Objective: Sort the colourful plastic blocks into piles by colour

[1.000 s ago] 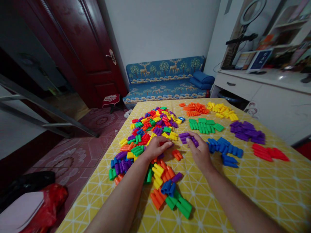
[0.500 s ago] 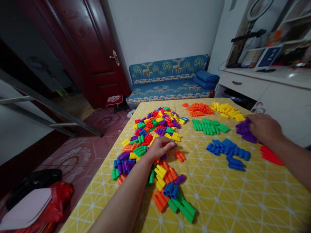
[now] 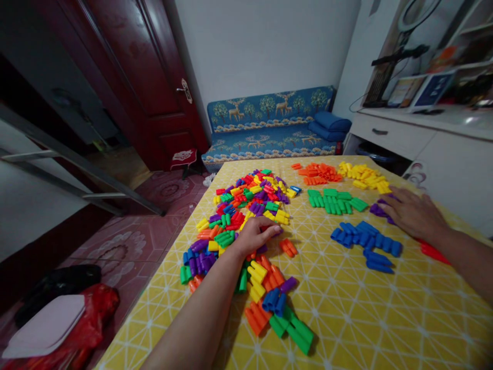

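My left hand point(image 3: 259, 235) is closed at the right edge of a mixed heap of bullet-shaped plastic blocks point(image 3: 256, 191). A bit of a purple block point(image 3: 279, 231) shows at its thumb and fingertips; the rest is hidden. On the right, my right hand point(image 3: 418, 213) lies with fingers apart over the purple blocks point(image 3: 379, 209), covering most of them. Red blocks point(image 3: 434, 253) show under its wrist. Blue blocks point(image 3: 365, 239) lie to its left, nearer me. Behind these are green blocks point(image 3: 335, 201), orange blocks point(image 3: 319, 173) and yellow blocks point(image 3: 364, 176), each colour grouped.
A yellow patterned cloth point(image 3: 358, 318) covers the table. More mixed blocks, including green ones point(image 3: 295, 329), lie by my left forearm. Beyond the table stands a blue sofa point(image 3: 265, 136); a white cabinet point(image 3: 442, 154) is at the right and a stool point(image 3: 184, 159) at the left.
My right hand has spread and flattened over the purple blocks, hiding more of them. My left hand stays in place. The view has shifted slightly.
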Available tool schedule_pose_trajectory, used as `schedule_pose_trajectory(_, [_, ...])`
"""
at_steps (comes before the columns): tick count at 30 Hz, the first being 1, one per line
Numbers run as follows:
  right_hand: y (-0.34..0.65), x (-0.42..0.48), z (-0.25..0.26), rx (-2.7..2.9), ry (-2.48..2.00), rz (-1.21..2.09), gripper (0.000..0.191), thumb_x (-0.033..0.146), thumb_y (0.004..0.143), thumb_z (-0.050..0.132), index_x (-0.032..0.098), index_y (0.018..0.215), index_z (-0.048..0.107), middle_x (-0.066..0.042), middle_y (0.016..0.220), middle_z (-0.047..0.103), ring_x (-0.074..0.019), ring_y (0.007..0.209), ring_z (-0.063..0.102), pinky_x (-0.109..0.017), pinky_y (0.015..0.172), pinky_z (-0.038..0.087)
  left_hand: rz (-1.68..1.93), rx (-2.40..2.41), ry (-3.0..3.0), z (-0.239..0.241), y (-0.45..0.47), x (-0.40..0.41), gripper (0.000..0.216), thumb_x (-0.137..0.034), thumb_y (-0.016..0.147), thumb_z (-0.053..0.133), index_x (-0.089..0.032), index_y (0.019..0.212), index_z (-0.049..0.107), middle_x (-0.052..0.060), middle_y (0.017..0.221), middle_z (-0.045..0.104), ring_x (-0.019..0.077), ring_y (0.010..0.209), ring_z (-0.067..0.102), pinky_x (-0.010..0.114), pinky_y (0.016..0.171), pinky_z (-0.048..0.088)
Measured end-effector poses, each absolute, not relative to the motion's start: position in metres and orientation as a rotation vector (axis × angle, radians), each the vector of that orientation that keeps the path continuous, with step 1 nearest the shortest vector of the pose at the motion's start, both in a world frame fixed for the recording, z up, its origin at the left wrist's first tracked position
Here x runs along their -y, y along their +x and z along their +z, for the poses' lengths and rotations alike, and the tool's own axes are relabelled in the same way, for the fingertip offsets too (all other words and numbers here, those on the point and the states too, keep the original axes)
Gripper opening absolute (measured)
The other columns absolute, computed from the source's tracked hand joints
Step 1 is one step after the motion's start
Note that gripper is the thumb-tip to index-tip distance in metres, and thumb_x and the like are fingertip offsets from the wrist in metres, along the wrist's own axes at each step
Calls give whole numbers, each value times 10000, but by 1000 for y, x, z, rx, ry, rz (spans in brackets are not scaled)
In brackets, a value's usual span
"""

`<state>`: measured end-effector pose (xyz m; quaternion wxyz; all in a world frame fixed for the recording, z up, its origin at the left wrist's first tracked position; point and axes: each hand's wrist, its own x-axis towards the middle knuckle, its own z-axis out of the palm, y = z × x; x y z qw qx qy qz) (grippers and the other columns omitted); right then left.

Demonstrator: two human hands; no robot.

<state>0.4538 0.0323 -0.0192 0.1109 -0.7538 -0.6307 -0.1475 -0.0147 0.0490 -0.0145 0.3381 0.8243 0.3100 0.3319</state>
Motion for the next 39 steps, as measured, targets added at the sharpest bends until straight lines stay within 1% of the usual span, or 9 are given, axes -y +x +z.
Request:
schedule_pose_trajectory(5, [461, -36, -22, 1913, -2276, -440, 214, 327, 906, 520, 201, 1019, 651, -190, 1403, 515, -319, 1320, 405, -555, 1003, 271, 869, -818, 2148, -14, -14, -49, 452, -533, 914, 543, -135, 888, 755, 81, 837, 746, 170, 750, 659, 249, 681, 479])
schedule_pose_trajectory(11, [449, -36, -12, 1865, -2361, -392, 187, 187, 866, 531, 157, 1017, 637, -229, 1189, 636, -317, 1181, 515, -514, 948, 298, 874, -813, 2148, -14, -14, -49, 425, -507, 918, 550, -137, 905, 756, 74, 837, 747, 165, 748, 657, 243, 677, 474])
schedule_pose_trajectory(20, [419, -30, -12, 1640, -2290, -524, 254, 306, 945, 472, 148, 927, 671, -206, 1184, 667, -362, 1341, 376, -650, 1039, 79, 888, -835, 2168, -15, -14, -49, 419, -492, 923, 548, -127, 873, 749, 54, 768, 712, 139, 694, 620, 223, 624, 434])
schedule_pose_trajectory(24, [374, -32, -7, 1716, -2021, -556, 387, 332, 969, 406, 102, 1191, 625, -228, 1374, 549, -351, 1355, 394, -585, 1097, 192, 879, -847, 2197, -14, -13, -49, 395, -466, 932, 539, -139, 851, 745, 41, 749, 711, 127, 675, 614, 213, 613, 429])
schedule_pose_trajectory(27, [323, -32, -6, 1830, -1712, -378, 408, 329, 941, 436, 109, 1239, 607, -195, 1340, 580, -299, 1265, 517, -460, 1075, 375, 953, -878, 2236, -13, -14, -47, 379, -419, 947, 522, -154, 776, 733, 36, 709, 707, 126, 649, 620, 221, 612, 442])
schedule_pose_trajectory(29, [284, -30, -10, 1854, -1560, -193, 387, 306, 907, 476, 147, 1233, 611, -153, 1299, 614, -278, 1215, 566, -442, 1046, 438, 1120, -929, 2258, -13, -14, -47, 343, -377, 949, 522, -167, 771, 725, 44, 729, 717, 144, 683, 642, 246, 657, 475])
schedule_pose_trajectory(34, [193, -32, -25, 1906, -1381, 174, 479, 183, 837, 511, 189, 1312, 571, -114, 1374, 563, -238, 1297, 516, -426, 1115, 407, 1581, -1114, 2210, -14, -16, -53, 158, -212, 912, 558, -204, 972, 704, 60, 952, 729, 191, 933, 659, 330, 860, 514])
schedule_pose_trajectory(37, [157, -43, -28, 1918, -1462, 238, 619, 121, 803, 529, 164, 1418, 479, -121, 1508, 427, -237, 1403, 395, -408, 1162, 345, 1596, -1232, 2212, -18, -18, -57, 246, -132, 861, 571, -199, 1069, 683, 78, 1074, 694, 209, 1047, 625, 367, 941, 506])
schedule_pose_trajectory(39, [142, -49, -26, 1929, -1559, 250, 621, 102, 808, 536, 168, 1422, 476, -124, 1489, 449, -242, 1380, 419, -410, 1147, 353, 1535, -1285, 2230, -22, -19, -59, 348, -87, 815, 573, -188, 1134, 667, 97, 1172, 660, 230, 1127, 597, 400, 1003, 488])
